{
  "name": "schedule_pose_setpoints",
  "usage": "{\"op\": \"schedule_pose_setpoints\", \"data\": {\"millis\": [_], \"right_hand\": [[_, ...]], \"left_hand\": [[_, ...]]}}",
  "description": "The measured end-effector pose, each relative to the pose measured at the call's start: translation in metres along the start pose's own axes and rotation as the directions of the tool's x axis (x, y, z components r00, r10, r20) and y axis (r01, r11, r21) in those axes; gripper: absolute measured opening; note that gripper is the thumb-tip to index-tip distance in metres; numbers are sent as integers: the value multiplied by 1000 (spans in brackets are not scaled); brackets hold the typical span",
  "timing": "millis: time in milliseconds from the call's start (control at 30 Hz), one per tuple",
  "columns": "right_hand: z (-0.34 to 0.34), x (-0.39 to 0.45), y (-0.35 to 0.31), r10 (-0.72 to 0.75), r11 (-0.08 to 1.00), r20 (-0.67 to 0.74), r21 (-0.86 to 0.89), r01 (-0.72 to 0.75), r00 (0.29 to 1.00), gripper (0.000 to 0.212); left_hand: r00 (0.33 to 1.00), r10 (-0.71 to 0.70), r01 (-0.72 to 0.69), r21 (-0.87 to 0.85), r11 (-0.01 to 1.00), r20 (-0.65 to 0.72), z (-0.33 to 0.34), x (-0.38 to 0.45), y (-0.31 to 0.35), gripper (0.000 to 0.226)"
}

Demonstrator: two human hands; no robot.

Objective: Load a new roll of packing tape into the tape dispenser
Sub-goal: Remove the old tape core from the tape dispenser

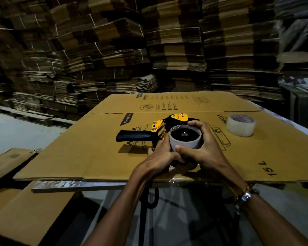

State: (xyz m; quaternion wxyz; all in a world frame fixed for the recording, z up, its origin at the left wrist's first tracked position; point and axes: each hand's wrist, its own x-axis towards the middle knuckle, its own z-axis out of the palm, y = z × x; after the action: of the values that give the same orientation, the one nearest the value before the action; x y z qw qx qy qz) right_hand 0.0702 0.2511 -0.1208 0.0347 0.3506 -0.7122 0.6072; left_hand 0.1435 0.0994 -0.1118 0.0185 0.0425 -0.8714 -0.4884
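Tape dispenser (167, 125) core gripped by L hand (160, 155) & R hand (201, 148) — box (96, 144) reads "Crompton".

1 tape dispenser (160, 132), 1 empty core (185, 142), 1 tape roll (240, 125), 2 hands, 1 cardboard sheet (96, 153)

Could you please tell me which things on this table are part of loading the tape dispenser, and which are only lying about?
In the job:
- tape dispenser, black and yellow
- empty-looking core on its spindle, gripped by left hand and right hand
- clear tape roll, waiting apart on the right

Lying about:
- flattened carton under everything
- stacked cardboard behind
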Motion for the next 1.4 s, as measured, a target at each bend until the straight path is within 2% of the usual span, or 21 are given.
{"op": "schedule_pose_setpoints", "data": {"millis": [67,133,233,300,433,500,633,833,1067,1233,1400], "right_hand": [[-1,1,0,35,998,-14,54,-34,999,81],[-1,1,0,76,989,-6,127,-74,997,77],[-1,1,-1,145,962,55,224,-154,988,78],[-1,2,-1,165,958,103,220,-184,981,83],[-6,4,-3,228,973,158,-63,-221,961,122],[-6,4,-7,265,955,134,-172,-241,955,129],[-3,1,-6,226,947,68,-250,-203,972,99],[-10,-2,-1,174,980,103,-117,-161,979,82],[-13,-1,1,182,983,110,-7,-182,977,75],[-4,0,6,197,980,-1,14,-197,980,70],[3,0,7,213,975,-65,-51,-216,975,75]], "left_hand": [[1000,8,-8,13,1000,-5,1,1,-1,86],[1000,-5,5,1,1000,-4,2,2,-4,92],[1000,26,-27,-59,998,-13,2,3,-7,81],[998,45,-47,-79,996,-31,1,4,-10,83],[993,74,-66,83,994,-90,4,7,-14,91],[991,86,-71,137,988,-102,5,9,-17,96],[990,106,-86,195,977,-92,6,12,-17,101],[979,168,-130,275,953,-119,9,13,-17,105],[976,186,-149,274,950,-113,8,9,-15,98],[977,188,-151,298,942,-101,9,9,-16,94],[981,170,-139,279,950,-91,8,6,-13,90]]}}
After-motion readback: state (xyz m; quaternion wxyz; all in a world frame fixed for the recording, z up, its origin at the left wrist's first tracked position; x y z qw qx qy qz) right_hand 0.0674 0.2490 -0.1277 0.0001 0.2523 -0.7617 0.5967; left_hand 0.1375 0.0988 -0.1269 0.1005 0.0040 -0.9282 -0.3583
